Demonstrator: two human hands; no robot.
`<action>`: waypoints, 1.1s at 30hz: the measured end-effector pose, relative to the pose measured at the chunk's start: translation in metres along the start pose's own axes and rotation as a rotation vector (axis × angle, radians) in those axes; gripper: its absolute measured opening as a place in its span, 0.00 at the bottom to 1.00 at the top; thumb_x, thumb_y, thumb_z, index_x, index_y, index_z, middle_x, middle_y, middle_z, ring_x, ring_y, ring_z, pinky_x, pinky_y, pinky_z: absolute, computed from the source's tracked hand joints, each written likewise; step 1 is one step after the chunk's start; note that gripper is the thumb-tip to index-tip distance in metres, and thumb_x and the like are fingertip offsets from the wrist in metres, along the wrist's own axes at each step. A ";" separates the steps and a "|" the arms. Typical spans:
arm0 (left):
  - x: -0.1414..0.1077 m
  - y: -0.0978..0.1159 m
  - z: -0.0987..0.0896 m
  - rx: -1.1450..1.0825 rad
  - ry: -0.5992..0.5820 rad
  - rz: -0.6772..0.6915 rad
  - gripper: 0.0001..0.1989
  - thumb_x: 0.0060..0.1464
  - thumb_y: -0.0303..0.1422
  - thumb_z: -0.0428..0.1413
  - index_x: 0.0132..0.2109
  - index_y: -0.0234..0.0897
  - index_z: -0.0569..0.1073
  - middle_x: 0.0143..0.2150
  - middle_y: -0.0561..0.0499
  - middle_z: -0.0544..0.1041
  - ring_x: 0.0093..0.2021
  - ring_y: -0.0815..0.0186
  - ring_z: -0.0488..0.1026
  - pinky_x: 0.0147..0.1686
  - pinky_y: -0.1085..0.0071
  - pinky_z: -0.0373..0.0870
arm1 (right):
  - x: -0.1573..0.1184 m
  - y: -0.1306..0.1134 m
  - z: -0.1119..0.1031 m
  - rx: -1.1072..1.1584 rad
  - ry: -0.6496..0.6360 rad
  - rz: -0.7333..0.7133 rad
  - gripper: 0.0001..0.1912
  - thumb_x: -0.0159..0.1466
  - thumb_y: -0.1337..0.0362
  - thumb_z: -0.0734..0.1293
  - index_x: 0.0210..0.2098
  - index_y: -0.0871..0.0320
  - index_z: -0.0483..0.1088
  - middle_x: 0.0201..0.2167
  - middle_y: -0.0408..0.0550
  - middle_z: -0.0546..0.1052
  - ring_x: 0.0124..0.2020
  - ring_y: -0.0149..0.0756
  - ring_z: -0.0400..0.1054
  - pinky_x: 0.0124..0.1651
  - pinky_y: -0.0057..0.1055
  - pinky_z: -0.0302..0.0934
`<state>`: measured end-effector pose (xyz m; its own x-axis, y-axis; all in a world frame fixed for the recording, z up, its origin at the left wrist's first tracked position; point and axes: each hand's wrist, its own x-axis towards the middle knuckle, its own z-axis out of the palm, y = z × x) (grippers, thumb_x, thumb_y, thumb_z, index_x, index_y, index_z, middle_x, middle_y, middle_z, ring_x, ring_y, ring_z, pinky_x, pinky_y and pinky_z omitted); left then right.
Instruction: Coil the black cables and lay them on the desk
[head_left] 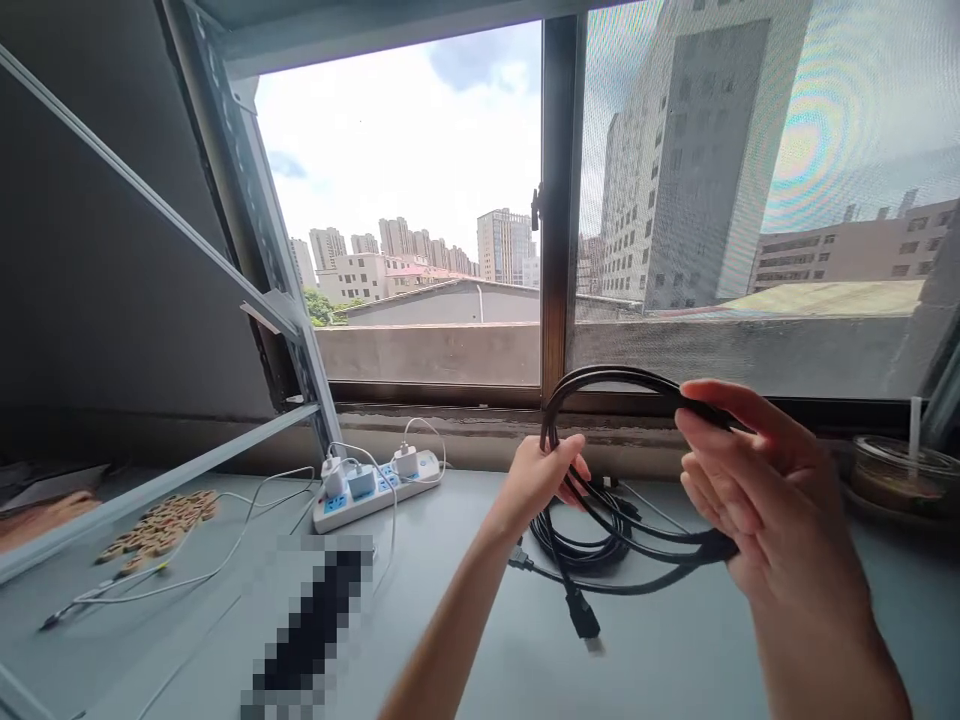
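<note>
A black cable (611,375) with a plug is bunched in loose loops between my two hands, above the table. My left hand (536,475) is closed around the left side of the loops. On the right, my right hand (772,500) grips the loops, its thumb and fingers bent around them. One black plug (583,615) with a metal tip dangles below my left hand; its exact type is hard to tell. A grey-tipped plug (519,556) shows just left of the loops. Under and behind the held cable lies another black cable coil (585,555) on the table.
A white power strip (420,470) with several plugs and white cords stands by the window sill. At left are a pile of small tan pieces (161,525) and a metal shelf frame (277,310). A lidded cup with a straw (904,470) is at far right. A pixelated dark object (311,625) lies front left.
</note>
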<state>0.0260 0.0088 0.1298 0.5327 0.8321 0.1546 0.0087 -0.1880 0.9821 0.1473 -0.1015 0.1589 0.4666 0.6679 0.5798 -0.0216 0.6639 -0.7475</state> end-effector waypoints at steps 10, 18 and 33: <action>-0.005 -0.012 0.014 0.023 -0.694 -0.126 0.34 0.55 0.58 0.40 0.22 0.39 0.76 0.28 0.44 0.78 0.34 0.60 0.74 0.38 0.68 0.68 | -0.014 0.002 0.018 -0.080 -0.026 -0.219 0.11 0.57 0.64 0.69 0.18 0.52 0.70 0.07 0.32 0.55 0.07 0.20 0.44 0.17 0.27 0.53; 0.008 -0.020 0.023 -0.237 -0.190 0.129 0.18 0.55 0.44 0.53 0.45 0.37 0.75 0.43 0.46 0.77 0.44 0.59 0.74 0.41 0.68 0.68 | -0.012 0.002 0.015 0.091 -0.059 -0.220 0.06 0.57 0.64 0.70 0.34 0.48 0.70 0.09 0.31 0.59 0.08 0.19 0.40 0.13 0.24 0.33; 0.015 -0.005 -0.007 -0.191 0.280 0.289 0.24 0.50 0.56 0.54 0.31 0.37 0.63 0.24 0.49 0.75 0.31 0.58 0.77 0.35 0.66 0.71 | 0.035 0.055 0.022 0.369 -0.025 0.251 0.18 0.52 0.58 0.72 0.40 0.56 0.68 0.11 0.29 0.58 0.09 0.19 0.45 0.09 0.16 0.39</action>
<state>0.0279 0.0266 0.1281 0.2401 0.8737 0.4230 -0.2774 -0.3558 0.8924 0.1428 -0.0342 0.1454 0.3856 0.8284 0.4063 -0.4476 0.5530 -0.7027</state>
